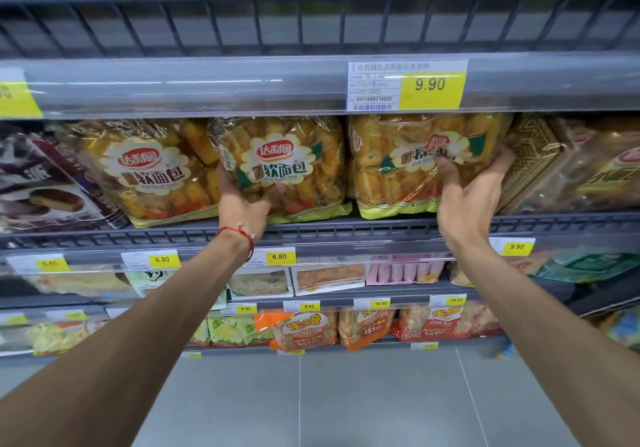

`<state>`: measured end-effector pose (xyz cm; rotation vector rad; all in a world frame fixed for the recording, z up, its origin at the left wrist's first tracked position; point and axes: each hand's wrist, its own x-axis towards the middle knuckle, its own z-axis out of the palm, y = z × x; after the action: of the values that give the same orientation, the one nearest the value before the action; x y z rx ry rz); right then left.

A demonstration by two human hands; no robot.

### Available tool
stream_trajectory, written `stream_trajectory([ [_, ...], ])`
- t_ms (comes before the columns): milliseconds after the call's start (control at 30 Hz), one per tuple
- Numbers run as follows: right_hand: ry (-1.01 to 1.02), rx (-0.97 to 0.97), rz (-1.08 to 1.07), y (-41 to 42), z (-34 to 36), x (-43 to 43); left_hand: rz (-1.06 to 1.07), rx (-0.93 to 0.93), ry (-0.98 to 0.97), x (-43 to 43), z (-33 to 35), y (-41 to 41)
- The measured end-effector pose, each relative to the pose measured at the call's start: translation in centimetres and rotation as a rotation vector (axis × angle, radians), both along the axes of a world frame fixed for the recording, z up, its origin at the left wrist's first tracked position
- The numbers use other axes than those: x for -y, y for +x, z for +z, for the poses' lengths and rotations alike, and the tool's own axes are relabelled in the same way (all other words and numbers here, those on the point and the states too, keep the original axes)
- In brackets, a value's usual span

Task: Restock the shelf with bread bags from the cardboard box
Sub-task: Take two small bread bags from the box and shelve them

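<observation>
Left hand (242, 204) grips the middle bread bag (282, 166), a clear plastic bag of golden rolls with a white flower-shaped label and a yellow-green bottom seam. The thumb lies across its lower front and the fingers run up its left edge. A red string bracelet (239, 235) is on that wrist. Right hand (467, 197) grips the right bread bag (408, 169), same kind, with the thumb pressed on its crumpled label and the fingers curled round its right side. Both bags stand upright at the middle of the grey metal shelf (346, 230), behind its low wire front rail, side by side; contact between them unclear. Further left on the shelf, the left bread bag (149, 169), same kind, leans against the middle one, hemming in the left hand's fingers. At the shelf's left end is a dark purple cake box (52, 183). Toward the shelf's right end a brown-gold patterned bag (533, 159) crowds the right hand's fingers, with a blurred clear bag (606, 173) beyond it. Above the shelf, a white-and-yellow price tag (407, 86) reads 9.90. Below the shelf are lower tiers with yellow price labels (278, 256), orange snack bags (304, 329) and a grey tiled floor (346, 405).
</observation>
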<state>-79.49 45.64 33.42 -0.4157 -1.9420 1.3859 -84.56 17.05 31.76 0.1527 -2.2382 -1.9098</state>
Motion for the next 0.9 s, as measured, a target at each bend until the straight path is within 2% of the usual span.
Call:
stream_trajectory([
  [167,0.066,0.063,0.038,0.1,-1.1,-0.6,0.012,0.004,0.000,-0.3,-0.1,0.0],
  [367,0.055,0.263,0.144,0.9,-1.8,-1.5,0.046,0.020,-0.044,-0.4,-0.1,0.2],
  [500,0.059,0.324,0.159,1.3,-1.4,-1.9,0.160,0.022,-0.128,-1.0,0.1,1.0],
  [700,0.075,0.432,0.157,3.5,-0.7,-1.5,0.256,0.104,-0.226,-2.4,2.1,3.8],
  [800,0.069,0.481,0.119,5.1,0.1,-0.6,0.246,0.193,-0.226,-3.1,3.7,5.5],
  [900,-0.030,0.512,0.087,6.8,1.5,0.5,0.160,0.282,-0.179,-3.5,5.7,7.2],
])
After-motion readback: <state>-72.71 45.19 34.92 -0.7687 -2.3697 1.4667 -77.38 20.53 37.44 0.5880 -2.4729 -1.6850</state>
